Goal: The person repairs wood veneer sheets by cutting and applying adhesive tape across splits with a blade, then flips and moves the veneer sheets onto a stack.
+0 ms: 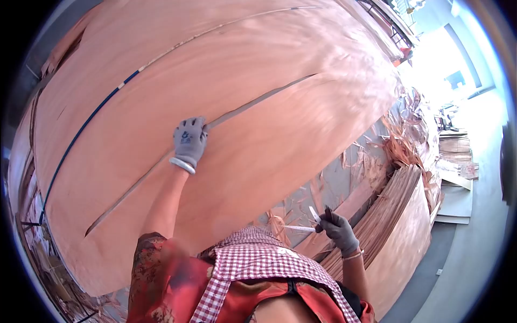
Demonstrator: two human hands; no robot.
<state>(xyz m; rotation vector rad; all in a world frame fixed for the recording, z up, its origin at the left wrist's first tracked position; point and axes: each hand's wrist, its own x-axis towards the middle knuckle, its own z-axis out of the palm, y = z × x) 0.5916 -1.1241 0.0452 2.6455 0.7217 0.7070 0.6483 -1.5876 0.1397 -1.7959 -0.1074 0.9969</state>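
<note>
A wide sheet of thin reddish wood veneer [258,134] covers the large flat stack in front of me. A long narrow split [253,103] runs slantwise across it, showing a darker grey-brown layer below. My left hand [189,141], in a grey glove, rests on the sheet over the middle of this split, its fingers stretched out and slightly bent. Low on the right, off the sheet's near edge, my gloved right hand [339,232] is closed around a dark-handled tool [328,213]. White narrow pieces [314,215] stick out beside it; their kind is unclear.
A dark blue and pale rod or cord [97,114] curves over the far part of the sheet. Stacked veneer strips [371,215] lie at the right, with torn scraps [401,148] on the floor. More boards [456,151] stand farther right.
</note>
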